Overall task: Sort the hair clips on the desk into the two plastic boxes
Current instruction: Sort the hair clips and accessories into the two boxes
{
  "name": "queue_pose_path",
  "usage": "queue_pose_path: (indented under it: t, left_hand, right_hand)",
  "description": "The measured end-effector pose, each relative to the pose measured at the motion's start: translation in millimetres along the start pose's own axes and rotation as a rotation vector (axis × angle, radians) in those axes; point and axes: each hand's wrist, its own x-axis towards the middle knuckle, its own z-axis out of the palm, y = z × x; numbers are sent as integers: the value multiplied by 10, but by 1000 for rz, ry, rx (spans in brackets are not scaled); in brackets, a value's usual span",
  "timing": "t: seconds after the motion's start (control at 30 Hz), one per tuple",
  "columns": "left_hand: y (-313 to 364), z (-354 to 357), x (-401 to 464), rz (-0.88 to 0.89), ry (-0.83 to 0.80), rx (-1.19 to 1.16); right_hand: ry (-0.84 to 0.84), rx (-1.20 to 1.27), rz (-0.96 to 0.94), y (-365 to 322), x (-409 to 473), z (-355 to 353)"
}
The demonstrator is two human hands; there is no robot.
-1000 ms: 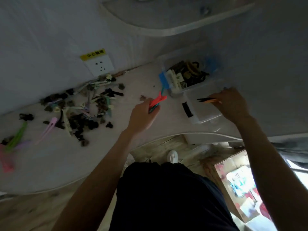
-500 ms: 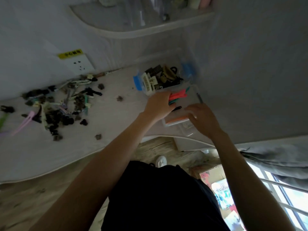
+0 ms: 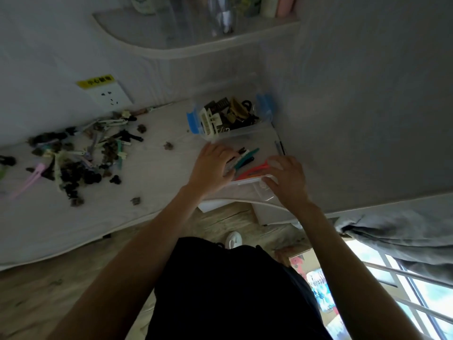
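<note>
Hands over the near clear box at the desk edge: left hand spread flat across its left side, fingers loose, gripping nothing; right hand open, fingertips on the near rim. Inside, teal clip, red clip and dark ones, partly hidden by the left hand. Behind, touching, blue-latched box of claw clips. Left, well apart, unsorted clip pile; pink clip beside it. Wall socket beyond.
</note>
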Motion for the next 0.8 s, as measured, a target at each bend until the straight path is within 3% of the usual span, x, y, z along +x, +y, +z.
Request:
queue_pose_path:
  t: [0.23, 0.33, 0.43, 0.53, 0.67, 0.8]
  left_hand:
    - [-404, -70, -506, -160, 15, -42]
    - [-492, -173, -589, -145, 70, -91]
    - [-565, -382, -737, -185, 222, -144]
    - [-820, -554, -1009, -405, 342, -164]
    - [-1299, -612, -1481, -809, 135, -174]
    - [-1559, -589, -1763, -731, -53, -60]
  right_hand:
    - [-65, 19, -20, -480, 90, 228]
    - [-15, -24, -59, -635, 82, 230]
    - [37, 62, -130, -895, 151, 226]
    - [26, 169, -229, -1280, 346, 348]
    - [-233, 242, -269, -1913, 674, 704]
    - [-479, 236, -181, -2337, 995, 1164]
